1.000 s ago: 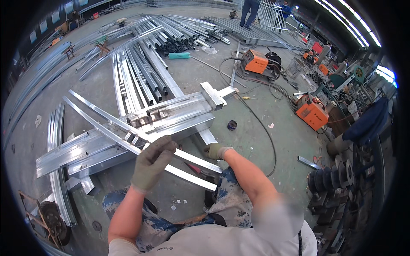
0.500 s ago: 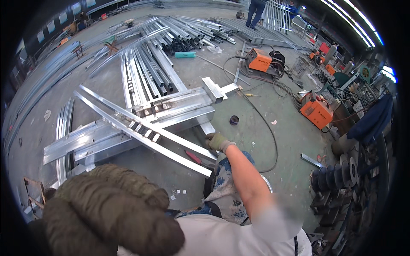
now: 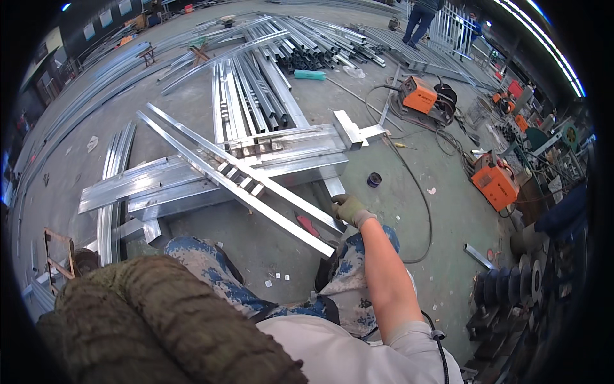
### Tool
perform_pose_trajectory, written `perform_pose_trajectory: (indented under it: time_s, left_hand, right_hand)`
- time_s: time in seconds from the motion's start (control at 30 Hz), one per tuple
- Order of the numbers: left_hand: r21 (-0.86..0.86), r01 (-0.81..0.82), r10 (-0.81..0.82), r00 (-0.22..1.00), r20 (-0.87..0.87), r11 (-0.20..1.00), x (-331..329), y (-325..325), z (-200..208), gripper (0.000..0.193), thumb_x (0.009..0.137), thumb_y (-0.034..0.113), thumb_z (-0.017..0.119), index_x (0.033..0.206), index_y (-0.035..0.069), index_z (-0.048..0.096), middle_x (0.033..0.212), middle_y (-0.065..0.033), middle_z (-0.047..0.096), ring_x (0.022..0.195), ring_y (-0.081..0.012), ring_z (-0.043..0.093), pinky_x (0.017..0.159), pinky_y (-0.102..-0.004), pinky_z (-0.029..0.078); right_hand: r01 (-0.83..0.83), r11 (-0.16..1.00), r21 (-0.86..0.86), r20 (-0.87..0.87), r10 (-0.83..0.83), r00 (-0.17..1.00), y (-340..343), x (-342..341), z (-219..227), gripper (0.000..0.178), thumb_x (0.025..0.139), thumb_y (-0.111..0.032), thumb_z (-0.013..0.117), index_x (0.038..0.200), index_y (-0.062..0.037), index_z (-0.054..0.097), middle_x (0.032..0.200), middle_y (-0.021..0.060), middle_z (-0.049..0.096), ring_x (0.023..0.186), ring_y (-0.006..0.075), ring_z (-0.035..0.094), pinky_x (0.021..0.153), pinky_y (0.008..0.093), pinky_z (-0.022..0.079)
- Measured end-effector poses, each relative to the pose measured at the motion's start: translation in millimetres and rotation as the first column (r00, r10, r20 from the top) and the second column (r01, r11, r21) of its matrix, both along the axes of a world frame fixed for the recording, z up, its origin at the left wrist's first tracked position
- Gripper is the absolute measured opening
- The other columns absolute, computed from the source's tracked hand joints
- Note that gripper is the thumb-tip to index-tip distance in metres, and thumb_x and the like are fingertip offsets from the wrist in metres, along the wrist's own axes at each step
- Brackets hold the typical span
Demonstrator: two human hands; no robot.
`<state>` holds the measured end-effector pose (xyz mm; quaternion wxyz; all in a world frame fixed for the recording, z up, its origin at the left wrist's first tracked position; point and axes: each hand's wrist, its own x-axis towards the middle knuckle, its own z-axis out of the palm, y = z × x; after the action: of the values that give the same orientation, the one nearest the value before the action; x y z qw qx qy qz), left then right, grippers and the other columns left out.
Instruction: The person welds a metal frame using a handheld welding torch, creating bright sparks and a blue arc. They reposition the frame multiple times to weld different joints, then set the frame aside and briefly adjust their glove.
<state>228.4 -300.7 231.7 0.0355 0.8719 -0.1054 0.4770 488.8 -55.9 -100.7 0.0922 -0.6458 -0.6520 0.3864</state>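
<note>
My left hand (image 3: 166, 313), in a thick olive-brown knit glove, looms close at the lower left. Its fingers are bent and pressed together; whatever they may hold is hidden. My right hand (image 3: 350, 210), in a pale work glove, is closed just beyond the near end of two long, slightly spread metal tubes (image 3: 281, 221). What sits inside that fist cannot be made out. Short metal spacers (image 3: 243, 182) lie between the tubes, which rest across wide metal beams (image 3: 160, 185). A red-handled tool (image 3: 307, 225) shows on the far side of the nearer tube, close to my right hand.
Long metal profiles (image 3: 256, 89) are piled farther off. Orange welding machines (image 3: 419, 95) stand at the right, with a cable (image 3: 419, 185) looping over the floor. A small dark round container (image 3: 374, 179) is near my right hand. Dark spools (image 3: 511, 281) stand lower right. Another person (image 3: 419, 25) stands far back.
The view has shifted, so the scene sits farther right in the picture. My left hand is lower, uncovering my knees. My right hand stays closed near the tube ends.
</note>
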Motion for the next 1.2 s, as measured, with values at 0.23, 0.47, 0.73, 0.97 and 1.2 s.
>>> perform_pose_trajectory:
  time_s: [0.23, 0.47, 0.73, 0.97, 1.2]
  left_hand:
    - [-0.041, 0.022, -0.022, 1.000, 0.010, 0.999, 3, 6, -8, 0.044, 0.106, 0.012, 0.056, 0.147, -0.004, 0.053, 0.121, -0.0205, 0.073, 0.116, -0.0318, 0.070, 0.107, -0.0453, 0.053]
    - [-0.023, -0.013, 0.012, 1.000, -0.019, 1.000, 6, -8, 0, 0.044, 0.107, 0.013, 0.054, 0.148, -0.004, 0.051, 0.121, -0.0209, 0.073, 0.115, -0.0317, 0.070, 0.106, -0.0451, 0.053]
    - [-0.028, 0.034, -0.034, 0.999, -0.013, 0.999, 6, -5, -1, 0.045, 0.108, 0.013, 0.052, 0.149, -0.005, 0.050, 0.121, -0.0214, 0.073, 0.115, -0.0316, 0.070, 0.105, -0.0450, 0.054]
    - [-0.027, 0.050, -0.050, 0.999, -0.003, 0.998, 7, 2, 1, 0.045, 0.109, 0.013, 0.051, 0.150, -0.005, 0.049, 0.121, -0.0219, 0.073, 0.115, -0.0316, 0.071, 0.105, -0.0449, 0.054]
    - [-0.069, 0.046, -0.039, 0.994, 0.107, 0.997, -11, 15, 13, 0.046, 0.109, 0.013, 0.049, 0.151, -0.005, 0.048, 0.121, -0.0223, 0.073, 0.114, -0.0315, 0.071, 0.104, -0.0447, 0.055]
  right_hand:
    - [0.025, 1.000, 0.004, -0.048, -0.025, 0.999, 2, 16, -13, 0.052, 0.094, -0.029, 0.065, 0.139, -0.0038, 0.067, 0.118, 0.0179, 0.074, 0.104, 0.0275, 0.071, 0.095, 0.0372, 0.054]
    - [0.005, 0.999, 0.041, -0.054, -0.003, 0.999, 3, -6, -3, 0.050, 0.093, -0.023, 0.064, 0.140, -0.0043, 0.067, 0.105, 0.0164, 0.078, 0.084, 0.0204, 0.073, 0.082, 0.0367, 0.057]
    - [-0.012, 1.000, 0.017, 0.004, 0.012, 1.000, 3, 2, -9, 0.050, 0.096, -0.029, 0.064, 0.140, -0.0062, 0.067, 0.115, 0.0153, 0.075, 0.099, 0.0257, 0.071, 0.091, 0.0371, 0.055]
    - [-0.022, 0.999, 0.030, 0.036, 0.021, 0.999, 3, 3, -6, 0.051, 0.096, -0.030, 0.063, 0.142, -0.0076, 0.066, 0.113, 0.0161, 0.078, 0.094, 0.0259, 0.075, 0.089, 0.0385, 0.057]
    - [-0.102, 0.990, 0.097, 0.100, 0.092, 0.991, 2, -1, -3, 0.053, 0.093, -0.035, 0.063, 0.138, -0.0079, 0.069, 0.128, 0.0205, 0.073, 0.119, 0.0352, 0.070, 0.105, 0.0407, 0.052]
